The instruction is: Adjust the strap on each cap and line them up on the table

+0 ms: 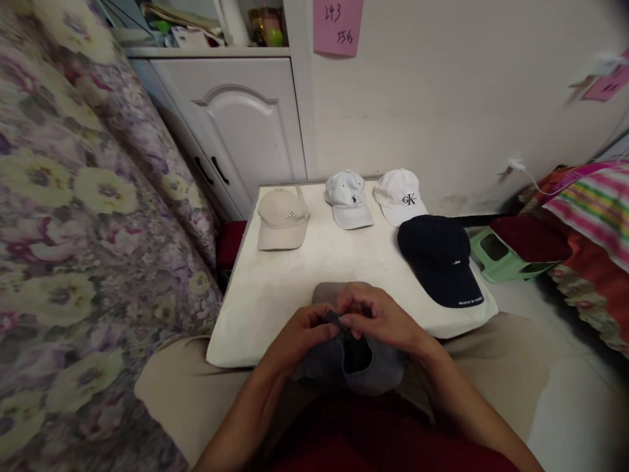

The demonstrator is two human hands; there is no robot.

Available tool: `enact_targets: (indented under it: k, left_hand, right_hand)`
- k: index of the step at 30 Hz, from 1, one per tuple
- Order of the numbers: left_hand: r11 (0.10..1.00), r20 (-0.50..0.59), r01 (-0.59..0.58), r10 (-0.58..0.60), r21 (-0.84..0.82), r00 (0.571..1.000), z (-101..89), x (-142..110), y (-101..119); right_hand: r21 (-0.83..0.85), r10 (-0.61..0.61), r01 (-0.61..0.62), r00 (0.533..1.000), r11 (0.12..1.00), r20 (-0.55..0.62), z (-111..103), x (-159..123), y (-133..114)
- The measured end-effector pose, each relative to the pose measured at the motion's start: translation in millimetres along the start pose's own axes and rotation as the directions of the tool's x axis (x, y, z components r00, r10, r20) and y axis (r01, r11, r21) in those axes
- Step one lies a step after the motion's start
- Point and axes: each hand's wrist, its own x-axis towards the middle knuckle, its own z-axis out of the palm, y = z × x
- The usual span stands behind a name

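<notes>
A grey cap (363,367) lies at the near edge of the small white table (275,288), its back opening facing me. My left hand (299,337) and my right hand (378,318) both pinch the dark strap at the back of this cap, fingertips meeting over it. Farther back on the table sit a beige cap (282,219), a white cap with a small dark logo (348,198), a white cap with black letters (400,195) and a navy cap (439,259).
A floral-covered bed (73,216) fills the left side. White cabinet doors (240,124) and a wall with a pink note (337,25) stand behind the table. A green stool (496,252) and striped bedding (590,216) are at the right.
</notes>
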Motion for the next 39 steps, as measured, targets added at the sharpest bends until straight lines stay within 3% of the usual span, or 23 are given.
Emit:
enact_targets:
  k: [3,9,13,29,39]
  left_hand:
    - [0.998,0.075,-0.053,0.051,0.027,0.996,0.3,-1.4,3.8]
    - [0.999,-0.004,-0.029,0.029,-0.014,1.0,0.0,-0.2,-0.8]
    - [0.996,0.026,-0.048,0.05,-0.07,0.998,1.3,-0.6,-2.9]
    - [0.994,0.017,-0.028,0.03,-0.108,0.999,2.6,2.2,-9.5]
    - [0.989,-0.05,0.011,-0.018,-0.148,0.999,6.2,5.2,-12.8]
  right_hand:
    - [0.138,0.055,-0.06,0.998,0.989,0.04,-1.9,-0.2,3.8]
    - [0.271,0.005,-0.017,0.999,0.962,0.044,-1.8,2.5,12.6]
    - [0.306,0.027,-0.028,1.0,0.952,0.008,2.0,4.7,12.7]
    - [0.232,0.107,-0.101,0.994,0.967,-0.015,0.2,2.7,6.3]
    - [0.038,0.067,-0.064,0.994,0.997,-0.085,-3.2,-0.6,5.7]
